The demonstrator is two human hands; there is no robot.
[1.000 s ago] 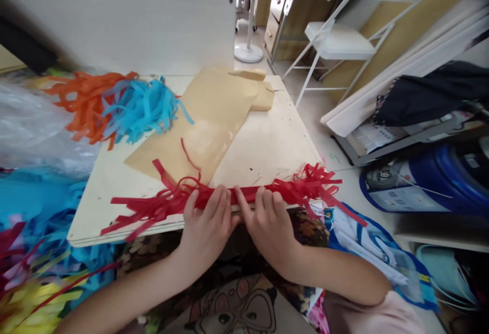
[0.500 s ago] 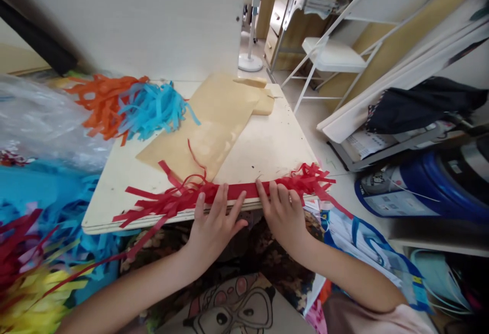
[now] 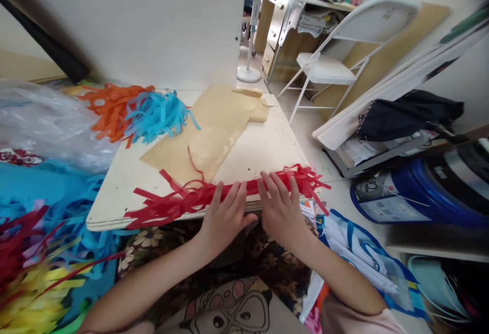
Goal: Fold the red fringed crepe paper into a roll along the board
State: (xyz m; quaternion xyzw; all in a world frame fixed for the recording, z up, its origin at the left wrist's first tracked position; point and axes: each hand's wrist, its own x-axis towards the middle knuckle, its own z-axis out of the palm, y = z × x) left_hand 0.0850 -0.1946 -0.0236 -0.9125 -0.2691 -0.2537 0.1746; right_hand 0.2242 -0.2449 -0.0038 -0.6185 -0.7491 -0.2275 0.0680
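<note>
A red fringed paper strip (image 3: 252, 187), rolled into a narrow band with cut tassels at both ends, lies along the near edge of the pale wooden table (image 3: 263, 153). My left hand (image 3: 225, 212) rests palm down on it left of the middle, fingers stretched out, thumb pointing right. Just to the right, my right hand (image 3: 280, 206) presses on the same band with its fingers extended. Beyond them is a tan paper sheet (image 3: 202, 130). An orange tassel (image 3: 110, 107) and a blue tassel (image 3: 160, 117) lie at the table's far left.
Blue, red and yellow paper strips (image 3: 46, 288) pile up at the left below a clear plastic bag (image 3: 49, 120). On the right are a blue bucket (image 3: 412, 191), a white folding chair (image 3: 328, 66) and a blue-trimmed clear pouch (image 3: 367, 257). A white panel (image 3: 153, 23) stands behind the table.
Both hands have slid slightly forward over the red strip, and its plain middle band looks narrower and rolled up more. The long red streamer at the left has shifted; the view has tilted a little.
</note>
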